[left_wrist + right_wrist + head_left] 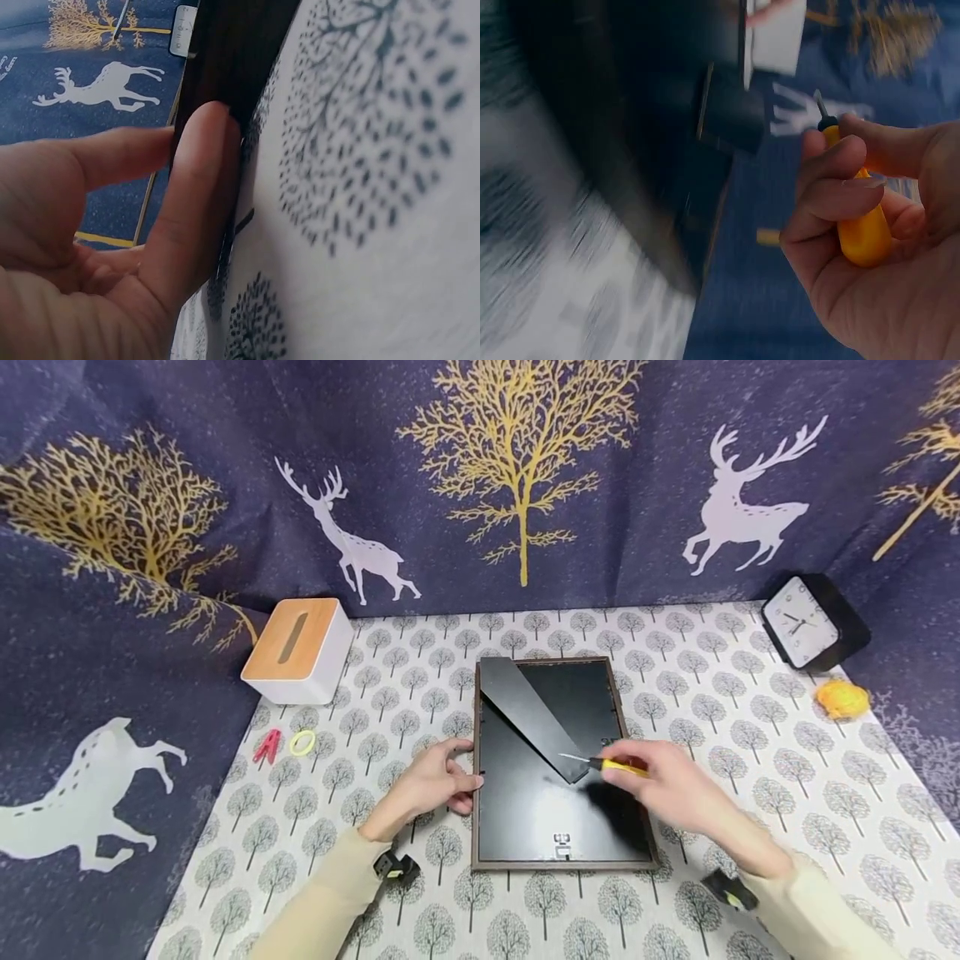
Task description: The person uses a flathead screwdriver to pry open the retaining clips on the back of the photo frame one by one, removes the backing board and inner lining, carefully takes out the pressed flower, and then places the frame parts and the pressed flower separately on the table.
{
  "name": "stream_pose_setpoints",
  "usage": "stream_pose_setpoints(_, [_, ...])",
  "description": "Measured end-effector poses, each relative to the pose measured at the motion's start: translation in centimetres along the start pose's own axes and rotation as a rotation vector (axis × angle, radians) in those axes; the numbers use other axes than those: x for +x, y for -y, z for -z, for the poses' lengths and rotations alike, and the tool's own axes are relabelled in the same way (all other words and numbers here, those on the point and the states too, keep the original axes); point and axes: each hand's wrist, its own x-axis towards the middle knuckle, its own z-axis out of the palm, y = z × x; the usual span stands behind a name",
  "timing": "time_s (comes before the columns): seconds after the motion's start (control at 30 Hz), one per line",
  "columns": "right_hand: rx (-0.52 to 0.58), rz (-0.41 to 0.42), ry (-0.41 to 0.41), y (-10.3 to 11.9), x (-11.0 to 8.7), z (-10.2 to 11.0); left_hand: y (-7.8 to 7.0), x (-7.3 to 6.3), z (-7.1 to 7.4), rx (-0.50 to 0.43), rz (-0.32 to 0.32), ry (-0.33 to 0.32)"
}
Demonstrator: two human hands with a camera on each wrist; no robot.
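Note:
A picture frame (517, 827) lies face down, its black back up. The black easel stand (525, 702) slants across this back, its lower end slightly raised. At the frame's left edge my left hand (437, 777) grips with thumb and fingers; in the left wrist view the fingers (199, 165) rest against its dark side. My right hand (667, 781) holds a small screwdriver (864, 236) with a yellow handle, fingers curled round it. Its thin metal tip points left, over the stand's lower end in the head view; whether it touches cannot be told. The right wrist view is blurred.
A white tissue box (318, 672) with a wooden lid stands at the back left. Before it lie a red clip (267, 746) and a pale yellow ring (302, 742). At the right are a black clock (828, 631) and a crumpled yellow item (843, 699).

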Motion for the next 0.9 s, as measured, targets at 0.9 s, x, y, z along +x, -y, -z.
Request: stream_pose_setpoints(0.9, [-0.096, 0.089, 0.250, 2.9, 8.2, -6.3, -0.1, 0.4, 0.9, -0.014, 0.010, 0.046])
